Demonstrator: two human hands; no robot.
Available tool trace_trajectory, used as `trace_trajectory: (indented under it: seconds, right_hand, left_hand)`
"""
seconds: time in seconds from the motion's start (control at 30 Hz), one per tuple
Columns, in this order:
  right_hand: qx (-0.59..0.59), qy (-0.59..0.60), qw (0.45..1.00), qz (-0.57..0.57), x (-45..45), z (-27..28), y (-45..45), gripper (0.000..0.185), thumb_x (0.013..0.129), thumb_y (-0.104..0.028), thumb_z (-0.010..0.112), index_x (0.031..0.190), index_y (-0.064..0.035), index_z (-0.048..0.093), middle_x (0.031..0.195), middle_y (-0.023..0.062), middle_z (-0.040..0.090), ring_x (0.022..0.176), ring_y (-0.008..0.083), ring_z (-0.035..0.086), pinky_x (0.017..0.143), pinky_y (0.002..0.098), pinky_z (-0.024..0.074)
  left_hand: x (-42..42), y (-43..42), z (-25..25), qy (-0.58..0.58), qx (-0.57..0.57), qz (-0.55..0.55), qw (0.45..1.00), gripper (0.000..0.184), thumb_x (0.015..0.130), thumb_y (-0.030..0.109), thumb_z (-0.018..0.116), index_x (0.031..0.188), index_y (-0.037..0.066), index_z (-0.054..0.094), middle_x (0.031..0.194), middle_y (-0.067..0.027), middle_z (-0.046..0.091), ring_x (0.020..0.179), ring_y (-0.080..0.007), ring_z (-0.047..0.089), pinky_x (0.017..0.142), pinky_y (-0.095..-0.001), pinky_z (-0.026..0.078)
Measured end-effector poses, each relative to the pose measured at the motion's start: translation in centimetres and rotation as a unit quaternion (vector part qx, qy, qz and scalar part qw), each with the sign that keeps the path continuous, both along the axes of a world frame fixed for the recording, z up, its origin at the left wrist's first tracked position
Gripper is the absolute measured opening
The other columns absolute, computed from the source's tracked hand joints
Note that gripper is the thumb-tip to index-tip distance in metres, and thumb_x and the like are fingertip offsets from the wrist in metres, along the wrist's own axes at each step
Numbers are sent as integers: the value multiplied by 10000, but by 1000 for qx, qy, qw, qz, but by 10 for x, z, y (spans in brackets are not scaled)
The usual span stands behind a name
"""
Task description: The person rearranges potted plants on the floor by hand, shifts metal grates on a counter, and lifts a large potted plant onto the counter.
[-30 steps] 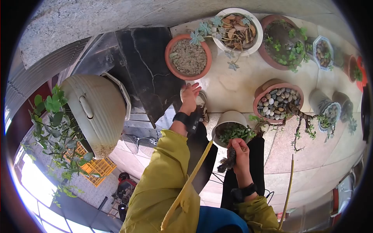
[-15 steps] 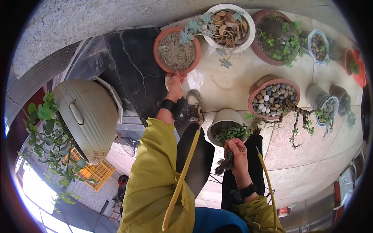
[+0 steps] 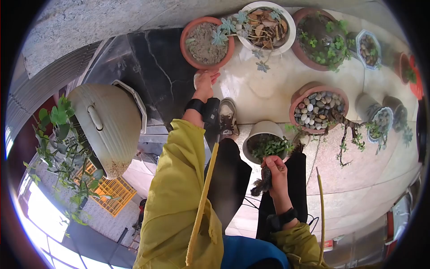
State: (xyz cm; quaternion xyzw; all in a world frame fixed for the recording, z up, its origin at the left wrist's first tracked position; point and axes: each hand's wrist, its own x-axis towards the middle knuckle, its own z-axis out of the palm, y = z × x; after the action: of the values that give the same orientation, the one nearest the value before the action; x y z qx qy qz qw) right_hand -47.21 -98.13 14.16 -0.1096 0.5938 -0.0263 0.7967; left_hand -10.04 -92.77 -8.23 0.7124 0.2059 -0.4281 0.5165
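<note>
My left hand (image 3: 204,85) is beside the lower rim of a terracotta pot (image 3: 207,44) filled with bare, crumbly soil. Its fingers curl round a small white rounded object (image 3: 196,80), mostly hidden by the hand. My right hand (image 3: 276,177) is closed on a small plant with a dark root ball (image 3: 262,183) hanging below the fingers. Just beyond that hand, a cream pot (image 3: 255,130) holds leafy green growth (image 3: 271,147); some leaves are right at my fingertips, and I cannot tell which belong to the held plant.
A white pot (image 3: 292,31) with dry leaves and succulents stands at the back, beside a brown pot (image 3: 298,54) of clover-like plants. A pebble-filled pot (image 3: 298,117) with a trailing branch is at the right. A large ribbed planter (image 3: 109,130) and yellow crate (image 3: 118,197) are left.
My left hand's fingertips have come slightly away from the terracotta pot's rim and look more spread. The right hand still holds the plant. The view has shifted a little.
</note>
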Motion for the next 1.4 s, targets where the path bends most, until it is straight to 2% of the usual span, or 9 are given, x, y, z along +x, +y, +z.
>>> trace_trajectory:
  seconds: [0.17, 0.4, 0.5, 0.6, 0.67, 0.97, 1.0, 1.13, 1.4]
  right_hand:
    - [-20, 13, 999, 24, -21, -1, -6, 141, 931, -178, 650, 933, -39, 666, 782, 15, 637, 709, 72, 551, 665, 217, 420]
    - [-9, 18, 999, -26, -90, -10, -6, 126, 937, -184, 653, 934, -59, 657, 797, 8, 650, 659, 65, 561, 588, 215, 438]
    - [-29, 110, 992, -61, -129, -28, 11, 135, 956, -209, 621, 953, -74, 628, 824, 41, 645, 566, 84, 548, 483, 223, 437]
    - [-62, 168, 981, -78, -149, -47, 15, 132, 937, -198, 649, 933, -66, 639, 840, 20, 657, 674, 72, 565, 606, 218, 448]
    - [-53, 216, 974, -53, -179, -74, 28, 136, 915, -185, 673, 900, -57, 629, 827, 2, 642, 762, 65, 563, 744, 218, 458]
    - [-156, 132, 953, 225, -161, -154, 8, 211, 929, -242, 630, 926, -31, 626, 811, 13, 601, 755, 81, 533, 660, 251, 445]
    - [-195, 94, 952, 215, -171, -177, 16, 229, 934, -253, 622, 965, -26, 619, 834, 18, 604, 769, 92, 536, 676, 253, 444]
    - [-226, 106, 939, 235, -162, -184, 19, 218, 955, -241, 589, 1023, -33, 596, 850, 17, 596, 786, 95, 521, 695, 258, 437]
    - [-175, 134, 964, 151, -125, -159, -5, 221, 967, -270, 571, 1001, -53, 595, 908, 7, 608, 829, 100, 529, 717, 254, 443]
  left_hand:
    - [-67, 10, 55, 5, 103, -65, 993, 460, 844, 140, 684, 1269, 41, 539, 1051, -68, 664, 908, -167, 660, 781, -286, 459]
    - [-212, 104, 106, 32, 142, -189, 971, 393, 866, 195, 663, 1204, 11, 581, 1003, -58, 679, 885, -147, 658, 783, -289, 494]
    - [-250, 121, 117, -16, 260, -367, 893, 372, 846, 157, 626, 1200, 45, 616, 975, -69, 697, 870, -152, 662, 775, -299, 515]
    - [-271, 145, 92, -140, 191, -494, 837, 347, 883, 204, 545, 1205, 104, 625, 965, -102, 706, 896, -260, 673, 802, -353, 515]
    - [-283, 155, 75, -100, 203, -516, 826, 357, 896, 203, 524, 1240, 132, 583, 983, -139, 696, 938, -301, 664, 819, -398, 512]
    - [-315, 194, 27, -117, 186, -542, 811, 475, 932, 333, 509, 1380, 188, 444, 1005, -222, 670, 977, -378, 645, 838, -449, 483]
    - [-312, 177, 37, -30, 253, -563, 786, 565, 945, 372, 499, 1454, 201, 324, 1068, -245, 657, 1050, -398, 620, 887, -452, 462]
    - [-319, 172, 52, -57, 277, -515, 809, 473, 939, 299, 509, 1384, 214, 370, 1033, -237, 647, 1058, -449, 580, 905, -517, 439]
    - [-292, 191, 33, 3, 250, -537, 806, 550, 941, 446, 439, 1439, 256, 305, 1081, -274, 645, 1085, -444, 593, 939, -491, 432]
